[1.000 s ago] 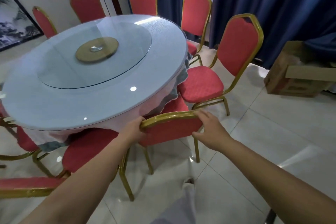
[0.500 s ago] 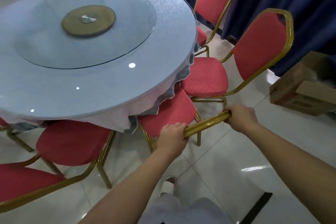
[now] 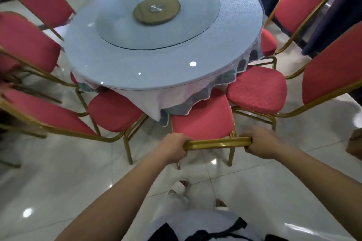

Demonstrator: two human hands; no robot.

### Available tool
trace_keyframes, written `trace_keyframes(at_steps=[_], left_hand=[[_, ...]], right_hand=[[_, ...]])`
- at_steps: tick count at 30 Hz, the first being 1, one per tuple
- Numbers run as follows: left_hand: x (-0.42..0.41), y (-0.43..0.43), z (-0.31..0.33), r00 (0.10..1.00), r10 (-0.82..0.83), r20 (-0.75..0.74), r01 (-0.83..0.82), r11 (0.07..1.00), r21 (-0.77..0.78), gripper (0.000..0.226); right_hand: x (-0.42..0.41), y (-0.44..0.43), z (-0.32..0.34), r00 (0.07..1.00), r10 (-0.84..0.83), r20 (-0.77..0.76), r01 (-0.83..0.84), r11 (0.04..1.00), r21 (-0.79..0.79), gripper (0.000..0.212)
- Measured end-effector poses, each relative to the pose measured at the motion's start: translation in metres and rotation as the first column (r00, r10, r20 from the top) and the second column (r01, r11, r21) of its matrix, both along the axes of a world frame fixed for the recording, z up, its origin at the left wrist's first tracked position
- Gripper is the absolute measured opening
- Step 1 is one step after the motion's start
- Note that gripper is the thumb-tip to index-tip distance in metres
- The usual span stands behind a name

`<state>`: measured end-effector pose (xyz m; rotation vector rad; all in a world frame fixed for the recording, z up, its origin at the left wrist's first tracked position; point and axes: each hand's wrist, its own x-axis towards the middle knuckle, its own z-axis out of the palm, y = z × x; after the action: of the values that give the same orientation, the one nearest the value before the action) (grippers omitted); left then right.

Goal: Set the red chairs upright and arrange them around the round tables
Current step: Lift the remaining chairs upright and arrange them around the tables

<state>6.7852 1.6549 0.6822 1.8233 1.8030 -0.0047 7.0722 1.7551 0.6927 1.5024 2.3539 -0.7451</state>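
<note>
Floor of glossy pale tiles; dark blue curtain at far right. Round worktop fills the upper centre, glass-covered, with a pale tablecloth hanging off its near edge. Glass turntable lies on it, wooden hub in the middle.

Red gold-framed chairs ring it, all upright. Right neighbour chair is just beside the held one, left neighbour chair is on the other side, and more stand further round, blurred.

Held chair stands upright at the near edge, seat front under the hanging cloth. It is seen from above its back, so only the gold top rail shows.

Left hand is curled round the rail's left end and right hand round its right end, both gripping.

Versus half a second ago:
- The rail ran slanted across the view with the right hand higher; now it is level and square to the worktop.
- Both grips are unchanged.
- The view has swung left, so the left-side chairs now show.
- The brown box is only a blurred sliver at the right edge.
</note>
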Motion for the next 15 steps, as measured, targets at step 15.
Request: trace_keyframes(at_steps=[15], left_hand=[[-0.017,-0.129,-0.003,0.953,0.301,-0.033,-0.303,0.949,-0.092,0.026]], right_hand=[[-0.006,-0.093,-0.030,0.943,0.200,-0.268,-0.178,0.979,0.104,0.006]])
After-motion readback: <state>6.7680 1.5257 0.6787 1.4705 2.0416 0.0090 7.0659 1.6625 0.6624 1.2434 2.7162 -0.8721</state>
